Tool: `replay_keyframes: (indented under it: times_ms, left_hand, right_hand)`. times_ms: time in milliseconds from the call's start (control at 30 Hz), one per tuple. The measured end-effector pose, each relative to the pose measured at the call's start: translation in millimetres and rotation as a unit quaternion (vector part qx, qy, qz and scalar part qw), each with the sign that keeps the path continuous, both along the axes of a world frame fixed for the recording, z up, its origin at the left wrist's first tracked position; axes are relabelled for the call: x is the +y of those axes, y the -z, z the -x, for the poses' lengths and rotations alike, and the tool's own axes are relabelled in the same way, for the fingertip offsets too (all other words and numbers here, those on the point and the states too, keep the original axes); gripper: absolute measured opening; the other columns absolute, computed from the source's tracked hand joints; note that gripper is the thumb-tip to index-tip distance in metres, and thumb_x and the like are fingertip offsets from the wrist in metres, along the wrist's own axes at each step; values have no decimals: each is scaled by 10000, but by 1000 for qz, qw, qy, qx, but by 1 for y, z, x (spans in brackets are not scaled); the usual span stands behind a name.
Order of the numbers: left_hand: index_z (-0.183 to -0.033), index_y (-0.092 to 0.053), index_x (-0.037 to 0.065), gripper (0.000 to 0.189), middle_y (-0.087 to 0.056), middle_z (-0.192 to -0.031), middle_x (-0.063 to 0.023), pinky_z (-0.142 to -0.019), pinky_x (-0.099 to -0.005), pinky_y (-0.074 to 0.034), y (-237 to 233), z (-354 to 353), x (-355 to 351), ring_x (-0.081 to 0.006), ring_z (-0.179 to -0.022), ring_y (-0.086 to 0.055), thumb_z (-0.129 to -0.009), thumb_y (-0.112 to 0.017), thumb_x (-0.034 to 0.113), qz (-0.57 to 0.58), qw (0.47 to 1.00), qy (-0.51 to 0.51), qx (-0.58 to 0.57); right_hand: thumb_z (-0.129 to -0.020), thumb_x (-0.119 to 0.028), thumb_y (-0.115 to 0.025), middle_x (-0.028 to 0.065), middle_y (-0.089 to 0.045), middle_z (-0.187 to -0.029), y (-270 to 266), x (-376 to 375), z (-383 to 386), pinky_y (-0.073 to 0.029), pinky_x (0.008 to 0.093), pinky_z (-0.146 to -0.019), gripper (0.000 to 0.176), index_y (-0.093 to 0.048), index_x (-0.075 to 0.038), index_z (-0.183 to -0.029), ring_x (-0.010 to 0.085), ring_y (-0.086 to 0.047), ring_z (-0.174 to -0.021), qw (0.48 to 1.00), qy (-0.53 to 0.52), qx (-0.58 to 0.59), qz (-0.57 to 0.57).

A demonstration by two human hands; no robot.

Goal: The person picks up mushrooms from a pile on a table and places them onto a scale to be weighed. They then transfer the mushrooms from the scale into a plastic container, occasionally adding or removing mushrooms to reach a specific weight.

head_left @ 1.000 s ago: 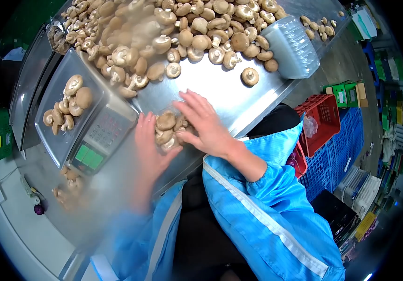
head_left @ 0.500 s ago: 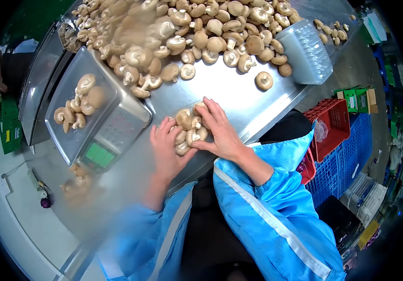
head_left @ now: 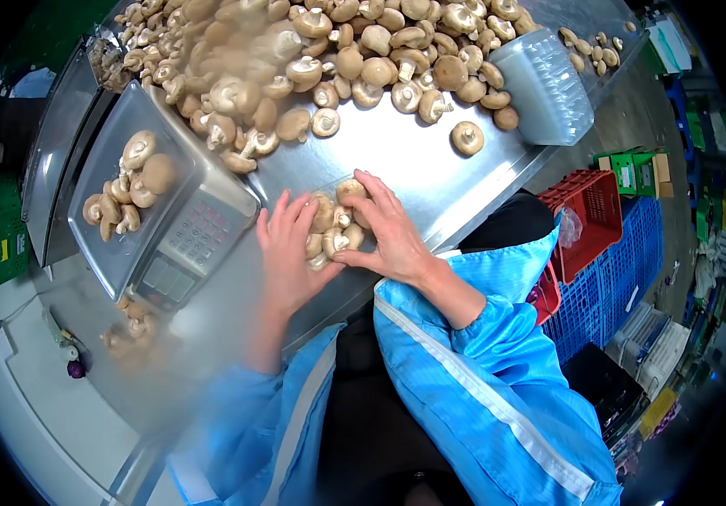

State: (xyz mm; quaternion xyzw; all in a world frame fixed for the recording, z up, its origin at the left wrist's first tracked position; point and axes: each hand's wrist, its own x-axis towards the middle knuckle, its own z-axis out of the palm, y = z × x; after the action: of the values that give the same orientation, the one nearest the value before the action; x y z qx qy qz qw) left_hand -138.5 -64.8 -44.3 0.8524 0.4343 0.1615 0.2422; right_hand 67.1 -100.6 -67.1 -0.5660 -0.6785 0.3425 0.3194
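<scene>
A small clear tray of brown mushrooms [head_left: 331, 226] sits on the steel table [head_left: 405, 169] near its front edge. My left hand [head_left: 283, 253] presses against the tray's left side, fingers spread over the mushrooms. From the right, my right hand [head_left: 384, 232] cups the tray's other side, fingers curled over the top mushrooms. Both arms wear blue sleeves.
A weighing scale [head_left: 164, 215] with several mushrooms on its pan [head_left: 122, 190] stands at the left. A large heap of loose mushrooms [head_left: 312, 51] covers the far table. A stack of clear trays [head_left: 544, 84] lies at the right; red and blue crates [head_left: 586, 244] stand beyond the table edge.
My hands have closed in around the mushroom tray and shifted it slightly away from the front edge; the left hand moved up onto the mushrooms.
</scene>
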Motion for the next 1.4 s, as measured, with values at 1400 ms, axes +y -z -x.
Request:
replay_keyframes:
  times_ms: [1400]
  left_hand:
    - [-1312, -480, 31, 626, -483, -1349, -191, -1083, -509, -326, 17, -14, -9, -420, -1278, -441, -777, -774, 172, 18, 993, -70, -96]
  right_hand:
    - [-933, -271, -614, 233, -499, -1388, -3, -3, -19, -398, 433, -1073, 580, -423, -7, -1412, 385, -499, -1270, 983, 105, 84, 123]
